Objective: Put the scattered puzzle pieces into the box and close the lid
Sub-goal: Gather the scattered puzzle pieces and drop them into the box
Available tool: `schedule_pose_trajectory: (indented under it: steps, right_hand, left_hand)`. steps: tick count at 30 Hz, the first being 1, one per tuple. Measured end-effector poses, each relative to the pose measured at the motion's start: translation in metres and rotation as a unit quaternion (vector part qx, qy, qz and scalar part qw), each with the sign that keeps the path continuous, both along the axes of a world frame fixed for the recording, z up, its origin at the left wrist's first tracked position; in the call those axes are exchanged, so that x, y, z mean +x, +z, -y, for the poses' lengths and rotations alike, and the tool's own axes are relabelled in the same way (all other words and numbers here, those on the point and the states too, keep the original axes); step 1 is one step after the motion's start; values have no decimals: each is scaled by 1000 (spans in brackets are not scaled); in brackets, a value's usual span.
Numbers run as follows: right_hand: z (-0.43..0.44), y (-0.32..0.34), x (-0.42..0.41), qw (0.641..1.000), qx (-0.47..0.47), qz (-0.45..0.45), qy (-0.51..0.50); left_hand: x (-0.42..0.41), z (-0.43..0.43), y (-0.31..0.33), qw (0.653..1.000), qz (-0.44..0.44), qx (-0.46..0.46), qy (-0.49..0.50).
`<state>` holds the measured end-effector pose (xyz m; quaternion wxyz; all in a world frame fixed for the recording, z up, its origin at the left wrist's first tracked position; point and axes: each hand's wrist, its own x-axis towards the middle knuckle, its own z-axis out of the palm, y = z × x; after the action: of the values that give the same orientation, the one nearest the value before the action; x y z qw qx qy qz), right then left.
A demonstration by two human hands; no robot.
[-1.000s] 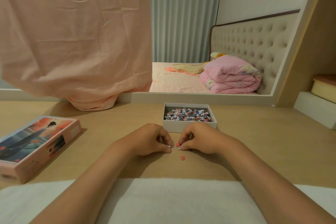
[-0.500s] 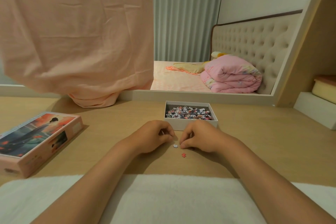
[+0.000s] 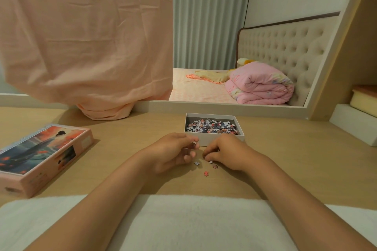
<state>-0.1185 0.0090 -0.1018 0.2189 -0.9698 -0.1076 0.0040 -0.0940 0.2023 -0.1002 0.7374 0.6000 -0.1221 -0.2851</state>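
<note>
Left hand (image 3: 173, 154): hovering just in front of the box's near left corner, thumb and forefinger pinching one small puzzle piece (image 3: 194, 142) above the desk (image 3: 122, 138).
Right hand (image 3: 225, 154): resting beside the left, knuckles up and fingers curling down to the desk; I cannot tell whether it is holding anything.
Loose pieces (image 3: 196, 163): three small ones are lying on the desk between and just under the two hands; one red piece (image 3: 206, 173) is sitting a little nearer the person.
Box (image 3: 210, 116): standing open, just beyond both hands and touching neither, with a heap of pieces (image 3: 211, 126) lying inside.
Lid (image 3: 40, 149): lying picture-side up on the desk, well apart to the left of the left hand.
White towel (image 3: 183, 220): covering the near desk edge, both forearms crossing over it.
</note>
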Motion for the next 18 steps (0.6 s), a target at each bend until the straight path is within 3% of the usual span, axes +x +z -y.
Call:
schedule_pose_trajectory:
  steps: [3, 5, 7, 9, 10, 11, 13, 18]
  right_hand:
    - [-1, 0, 2, 1000, 28, -7, -10]
    - [1, 1, 1, 998, 57, -17, -21]
    - [6, 3, 1, 995, 88, -3, -42]
    - [10, 7, 2, 987, 137, 44, -77]
    - [12, 9, 3, 978, 163, 84, -102]
    - [13, 12, 5, 966, 183, 130, -129]
    - [16, 17, 9, 945, 190, 201, -177]
    - [27, 14, 20, 955, 117, 199, -186]
  left_hand:
    - [4, -3, 5, 994, -89, -56, 9]
    - [4, -3, 6, 996, -79, -28, 24]
    - [3, -4, 2, 987, 78, 131, 43]
    - [7, -7, -7, 892, 303, 335, 14]
    - [8, -7, -11, 841, 374, 392, -13]
    - [10, -7, -13, 815, 402, 417, -31]
    - [11, -5, -14, 814, 407, 412, -33]
    - [14, -1, -15, 813, 429, 392, -39]
